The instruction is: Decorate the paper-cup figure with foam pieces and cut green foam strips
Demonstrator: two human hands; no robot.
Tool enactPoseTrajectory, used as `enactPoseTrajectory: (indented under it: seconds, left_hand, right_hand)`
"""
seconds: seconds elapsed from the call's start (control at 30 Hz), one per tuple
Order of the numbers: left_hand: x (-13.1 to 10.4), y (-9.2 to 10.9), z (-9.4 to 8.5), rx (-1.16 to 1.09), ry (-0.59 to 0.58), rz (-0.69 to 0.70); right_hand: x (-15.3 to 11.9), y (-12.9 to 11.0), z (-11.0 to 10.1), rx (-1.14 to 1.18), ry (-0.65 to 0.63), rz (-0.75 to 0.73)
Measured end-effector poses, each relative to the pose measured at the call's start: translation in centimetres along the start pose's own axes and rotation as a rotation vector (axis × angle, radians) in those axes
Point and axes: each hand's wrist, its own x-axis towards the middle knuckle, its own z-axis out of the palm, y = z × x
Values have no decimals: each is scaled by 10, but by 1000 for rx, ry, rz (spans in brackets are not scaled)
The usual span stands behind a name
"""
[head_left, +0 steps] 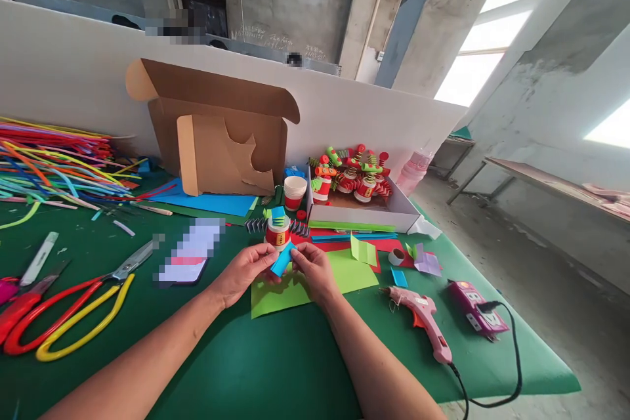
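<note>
A small folded blue paper piece (283, 260) is pinched between my left hand (250, 268) and my right hand (314, 269). Just behind it stands a red and white paper cup (277, 235) with dark pleated strips at both sides and green and blue paper on top. Under my hands lies a light green sheet (353, 270) over a red one. Fingers of my left hand partly show below the blue piece. A folded green paper (363, 250) rests on the sheet to the right.
Scissors (125, 266), a phone (189, 252) and pipe cleaners (59, 164) are at left. A box (364, 217) of finished cup figures and stacked cups (294, 193) stand behind. A glue gun (420, 315) and corded purple device (477, 312) lie at right.
</note>
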Motion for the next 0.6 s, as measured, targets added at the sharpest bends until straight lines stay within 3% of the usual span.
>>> enactPoseTrajectory:
  seconds: [0.17, 0.43, 0.6]
  left_hand:
    - [1, -2, -2, -44, -17, -57]
    - [2, 0, -1, 290, 17, 32]
    - [2, -2, 1, 351, -36, -1]
  right_hand:
    - [-1, -1, 0, -5, -19, 4]
    - [-2, 7, 0, 73, -111, 116]
    - [-4, 7, 2, 0, -139, 74]
